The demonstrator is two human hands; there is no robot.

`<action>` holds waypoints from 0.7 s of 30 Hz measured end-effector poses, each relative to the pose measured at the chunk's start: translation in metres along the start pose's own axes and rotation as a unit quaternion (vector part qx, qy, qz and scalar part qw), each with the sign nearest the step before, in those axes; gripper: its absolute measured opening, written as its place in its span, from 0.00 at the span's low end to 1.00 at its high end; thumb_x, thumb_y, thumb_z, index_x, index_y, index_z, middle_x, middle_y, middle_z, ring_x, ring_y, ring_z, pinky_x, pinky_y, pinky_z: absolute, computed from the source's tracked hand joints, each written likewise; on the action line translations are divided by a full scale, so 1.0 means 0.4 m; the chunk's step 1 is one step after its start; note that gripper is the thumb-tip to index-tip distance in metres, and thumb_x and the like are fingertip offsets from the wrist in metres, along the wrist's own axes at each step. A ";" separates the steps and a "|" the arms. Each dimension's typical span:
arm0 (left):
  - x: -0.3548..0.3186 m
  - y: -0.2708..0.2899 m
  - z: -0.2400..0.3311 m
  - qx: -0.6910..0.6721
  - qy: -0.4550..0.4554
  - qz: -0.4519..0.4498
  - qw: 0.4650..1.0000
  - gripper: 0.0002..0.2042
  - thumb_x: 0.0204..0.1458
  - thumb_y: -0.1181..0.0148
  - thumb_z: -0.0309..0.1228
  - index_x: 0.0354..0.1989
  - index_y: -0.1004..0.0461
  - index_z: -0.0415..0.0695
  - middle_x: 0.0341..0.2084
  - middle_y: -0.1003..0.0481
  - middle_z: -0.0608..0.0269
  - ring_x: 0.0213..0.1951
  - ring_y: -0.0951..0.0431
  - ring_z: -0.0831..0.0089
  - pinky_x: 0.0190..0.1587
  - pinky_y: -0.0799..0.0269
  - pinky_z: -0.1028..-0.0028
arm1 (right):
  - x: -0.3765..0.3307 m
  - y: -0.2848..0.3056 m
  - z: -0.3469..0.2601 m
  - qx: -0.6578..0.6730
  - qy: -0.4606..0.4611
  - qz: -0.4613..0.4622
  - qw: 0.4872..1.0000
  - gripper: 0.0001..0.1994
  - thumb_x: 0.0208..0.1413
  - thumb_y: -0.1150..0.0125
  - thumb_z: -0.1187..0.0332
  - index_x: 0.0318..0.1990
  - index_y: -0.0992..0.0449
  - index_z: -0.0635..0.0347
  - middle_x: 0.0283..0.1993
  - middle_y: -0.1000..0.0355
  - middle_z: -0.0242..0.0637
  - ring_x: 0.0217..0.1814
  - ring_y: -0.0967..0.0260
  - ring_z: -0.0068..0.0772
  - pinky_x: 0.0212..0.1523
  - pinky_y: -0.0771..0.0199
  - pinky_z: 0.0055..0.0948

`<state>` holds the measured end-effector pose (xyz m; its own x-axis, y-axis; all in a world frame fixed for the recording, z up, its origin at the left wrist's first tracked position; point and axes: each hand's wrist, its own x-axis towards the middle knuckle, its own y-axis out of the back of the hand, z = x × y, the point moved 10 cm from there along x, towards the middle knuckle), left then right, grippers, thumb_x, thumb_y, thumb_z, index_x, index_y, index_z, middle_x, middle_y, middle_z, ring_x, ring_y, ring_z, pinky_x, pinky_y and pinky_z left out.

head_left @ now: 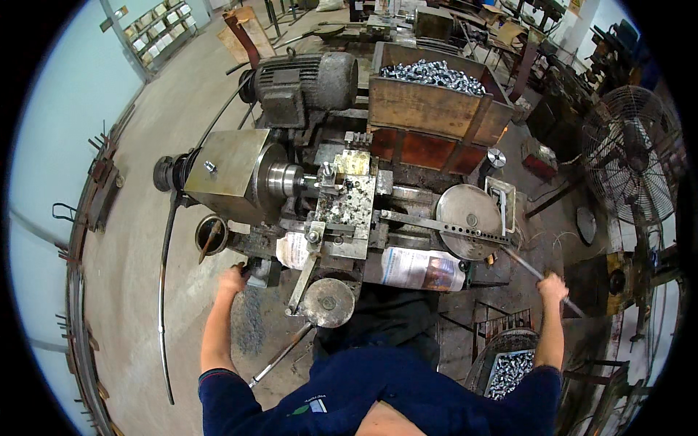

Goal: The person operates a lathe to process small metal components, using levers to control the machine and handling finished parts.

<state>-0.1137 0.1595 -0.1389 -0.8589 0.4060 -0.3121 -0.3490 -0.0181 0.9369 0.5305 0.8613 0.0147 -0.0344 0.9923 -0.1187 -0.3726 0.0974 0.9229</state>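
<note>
A small lathe stands in front of me, with its boxy headstock [222,171] on the left and a shiny round spindle nose [283,179] facing the tool slide [345,207]. My right hand [552,286] is wrapped round a long metal lever rod [525,263], which slopes up toward a large round disc [465,211] with a perforated bar across it. My left hand [233,278] is closed at the lathe's lower left, beside a grey block [262,273]; what its fingers hold is hidden. A smaller disc [329,302] with a rod handle [282,353] sits between my arms.
Behind the lathe are a motor [309,81] and a rusty box [436,109] heaped with small metal parts. More parts fill a basin [511,372] by my right elbow. A pot [211,236] stands at left, a caged fan [630,156] at right. Newspaper [422,269] covers the bed's front.
</note>
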 end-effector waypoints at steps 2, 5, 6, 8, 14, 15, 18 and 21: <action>0.020 -0.024 0.013 0.045 0.006 0.026 0.999 0.22 0.48 0.46 0.48 0.42 0.28 0.42 0.37 0.25 0.49 0.40 0.25 0.50 0.42 0.30 0.59 | 0.078 0.010 -0.017 -0.038 -0.018 0.038 0.998 0.18 0.45 0.45 0.60 0.46 0.28 0.50 0.49 0.31 0.37 0.54 0.35 0.42 0.51 0.41 0.52; 0.003 -0.062 0.030 0.017 0.102 0.099 0.990 0.21 0.50 0.48 0.50 0.32 0.27 0.41 0.32 0.25 0.45 0.35 0.24 0.49 0.38 0.29 0.58 | 0.117 0.004 -0.029 -0.032 -0.027 0.035 0.999 0.18 0.46 0.46 0.60 0.47 0.29 0.50 0.50 0.32 0.36 0.55 0.37 0.41 0.51 0.42 0.53; -0.013 -0.125 -0.013 -0.023 0.211 0.099 0.972 0.22 0.49 0.49 0.50 0.29 0.27 0.40 0.30 0.25 0.45 0.35 0.24 0.50 0.36 0.28 0.59 | 0.121 0.013 -0.042 -0.030 -0.020 0.034 0.999 0.18 0.47 0.46 0.60 0.47 0.29 0.50 0.50 0.32 0.36 0.56 0.37 0.41 0.52 0.43 0.53; -0.018 -0.183 -0.015 -0.083 0.191 0.154 0.966 0.24 0.49 0.51 0.52 0.31 0.29 0.39 0.30 0.25 0.46 0.35 0.24 0.51 0.36 0.29 0.58 | 0.110 0.017 -0.067 -0.019 -0.012 0.029 0.999 0.18 0.47 0.46 0.60 0.48 0.30 0.50 0.51 0.33 0.36 0.57 0.39 0.40 0.53 0.44 0.53; 0.015 -0.104 -0.011 0.080 0.014 0.039 0.996 0.21 0.47 0.46 0.50 0.39 0.31 0.45 0.33 0.25 0.49 0.37 0.24 0.50 0.37 0.29 0.56 | 0.072 0.026 -0.108 -0.057 0.085 0.033 0.994 0.29 0.40 0.40 0.60 0.55 0.35 0.50 0.52 0.33 0.37 0.55 0.37 0.40 0.55 0.45 0.55; 0.023 -0.112 -0.002 0.078 0.012 0.036 0.996 0.20 0.47 0.45 0.48 0.39 0.31 0.45 0.34 0.25 0.49 0.37 0.24 0.50 0.38 0.29 0.56 | 0.051 0.062 -0.121 -0.008 0.120 0.083 0.989 0.30 0.34 0.38 0.62 0.53 0.32 0.53 0.51 0.32 0.41 0.53 0.36 0.44 0.55 0.42 0.49; 0.012 -0.112 0.014 -0.017 0.073 0.039 0.996 0.18 0.46 0.44 0.44 0.39 0.30 0.44 0.34 0.25 0.48 0.39 0.25 0.52 0.40 0.30 0.57 | -0.024 0.205 -0.229 0.184 0.253 0.159 0.936 0.25 0.31 0.39 0.65 0.45 0.26 0.58 0.48 0.31 0.46 0.52 0.36 0.48 0.54 0.38 0.41; 0.002 -0.190 -0.087 -0.117 0.079 -0.032 0.989 0.20 0.46 0.43 0.44 0.43 0.30 0.43 0.34 0.24 0.49 0.40 0.24 0.55 0.41 0.29 0.60 | -0.216 0.442 -0.447 0.302 0.403 0.213 0.837 0.22 0.28 0.40 0.68 0.39 0.24 0.61 0.44 0.30 0.48 0.49 0.35 0.50 0.51 0.35 0.37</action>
<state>-0.1010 0.1294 -0.2161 -0.8736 0.2652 -0.4081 -0.4663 -0.2157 0.8579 0.3017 0.7793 0.1226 -0.7502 0.5972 0.2839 0.3613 0.0107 0.9324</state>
